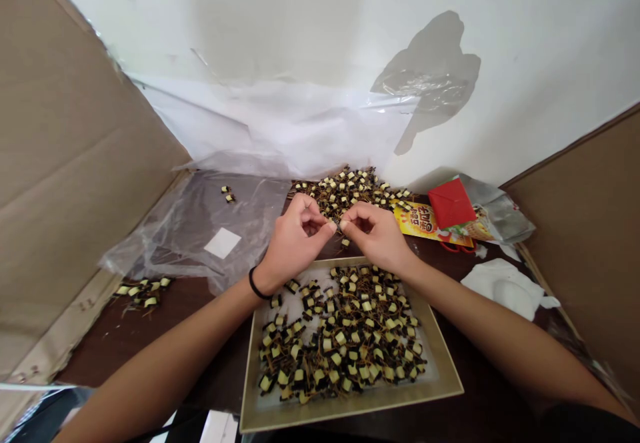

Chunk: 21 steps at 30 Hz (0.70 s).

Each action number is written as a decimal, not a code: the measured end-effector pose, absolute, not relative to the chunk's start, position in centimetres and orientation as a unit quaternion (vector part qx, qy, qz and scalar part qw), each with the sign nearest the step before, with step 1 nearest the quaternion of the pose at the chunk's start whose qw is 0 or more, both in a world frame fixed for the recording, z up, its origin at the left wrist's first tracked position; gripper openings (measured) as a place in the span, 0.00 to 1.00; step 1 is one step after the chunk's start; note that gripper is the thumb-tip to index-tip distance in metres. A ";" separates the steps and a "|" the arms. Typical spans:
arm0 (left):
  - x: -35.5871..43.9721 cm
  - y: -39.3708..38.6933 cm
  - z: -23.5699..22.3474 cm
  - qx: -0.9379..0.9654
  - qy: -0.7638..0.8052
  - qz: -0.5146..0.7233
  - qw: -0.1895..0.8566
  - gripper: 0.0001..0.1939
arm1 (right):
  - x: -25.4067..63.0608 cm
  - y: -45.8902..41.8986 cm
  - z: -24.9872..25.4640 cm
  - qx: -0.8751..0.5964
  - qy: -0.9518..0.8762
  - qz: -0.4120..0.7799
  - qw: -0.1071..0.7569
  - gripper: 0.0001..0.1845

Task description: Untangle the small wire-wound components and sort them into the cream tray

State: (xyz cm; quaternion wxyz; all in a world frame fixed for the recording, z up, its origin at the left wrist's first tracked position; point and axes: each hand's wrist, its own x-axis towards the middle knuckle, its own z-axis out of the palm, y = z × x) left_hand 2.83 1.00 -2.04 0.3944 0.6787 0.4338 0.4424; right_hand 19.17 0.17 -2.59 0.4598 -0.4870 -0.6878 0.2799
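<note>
Both hands meet above the far edge of a shallow tray, thumbs and index fingers pinched close together. My left hand (303,233), with a black band at the wrist, is closed at the fingertips. Opposite it, my right hand (375,229) makes the same pinch. Something tiny and dark shows between the fingertips, too small and covered to make out. The gold-rimmed tray (440,356) holds many small coils (345,336), black with pale yellow tape and thin copper-coloured wires. A heap of similar coils (350,183) lies behind my hands.
Clear plastic sheeting (170,223) covers the left side, with a white square (223,243) on it. Several coils (143,291) lie at left. To the right are a yellow snack packet (420,221), a red packet (451,203) and crumpled tissue (503,286). Cardboard walls (65,136) flank the table.
</note>
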 end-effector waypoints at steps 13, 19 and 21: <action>2.8 1.2 -2.3 0.684 0.408 0.443 0.411 0.14 | 19.0 -0.2 -2.6 -0.486 -0.711 0.212 0.462 0.07; 3.0 1.2 -1.9 0.675 0.404 0.455 0.418 0.14 | 18.9 -0.2 -2.6 -0.480 -0.709 0.217 0.469 0.07; 3.0 1.2 -1.8 0.665 0.406 0.460 0.426 0.14 | 18.9 -0.2 -2.6 -0.479 -0.707 0.222 0.471 0.07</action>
